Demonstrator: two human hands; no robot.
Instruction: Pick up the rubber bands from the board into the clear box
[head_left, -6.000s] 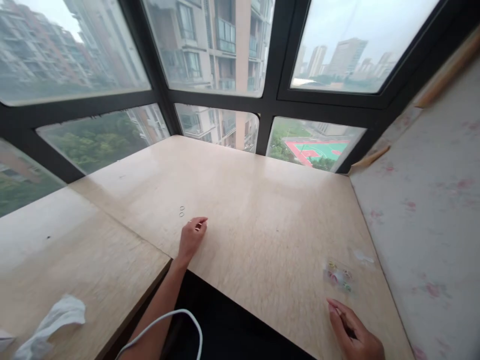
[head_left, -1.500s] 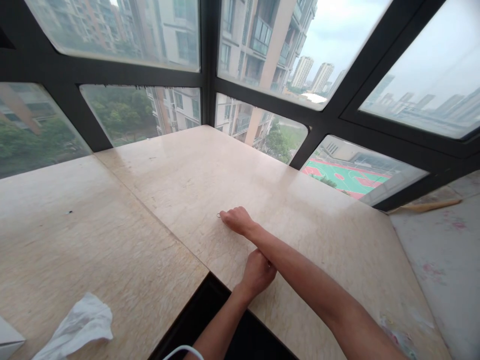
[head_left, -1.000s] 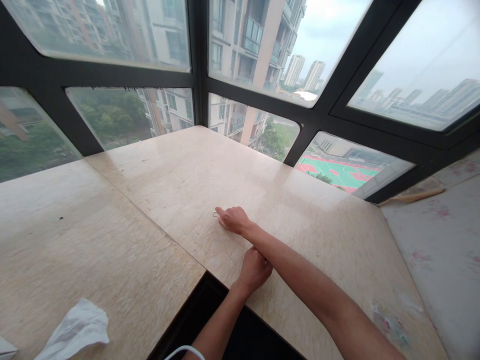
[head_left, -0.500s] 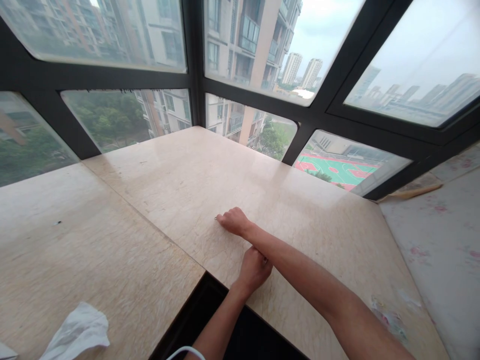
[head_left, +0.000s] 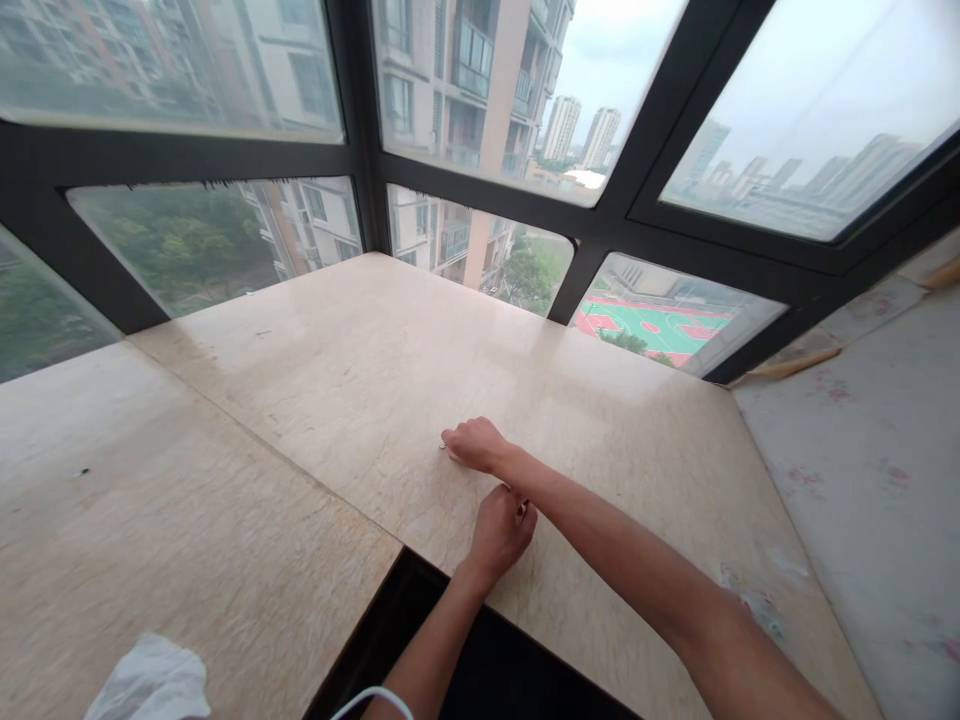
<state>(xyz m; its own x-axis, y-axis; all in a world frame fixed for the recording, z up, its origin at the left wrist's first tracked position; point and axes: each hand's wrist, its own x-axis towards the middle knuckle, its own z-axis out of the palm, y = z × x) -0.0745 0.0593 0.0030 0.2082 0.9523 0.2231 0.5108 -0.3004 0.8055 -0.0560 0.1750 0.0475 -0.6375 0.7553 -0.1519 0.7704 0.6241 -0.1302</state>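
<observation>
Your right hand (head_left: 478,443) has its fingers bent close together at the small ring (head_left: 442,447) on the bench (head_left: 360,390), though whether they pinch it I cannot tell; your left hand (head_left: 501,525) is curled beneath the right forearm (head_left: 622,535), its grip unclear. Six seconds ago, both hands were well apart. The clear packet (head_left: 765,610) contains small coloured pieces, blurred.

Beyond the right hand (head_left: 478,443), the desk (head_left: 315,380) is open to its far corner, where window frames (head_left: 480,192) stop any reach. The right forearm (head_left: 622,550) slants across the near edge, blocking the way from the left hand (head_left: 499,530) to the clear pack (head_left: 763,612) near the right edge. A crumpled tissue (head_left: 154,680) obstructs the left part.
</observation>
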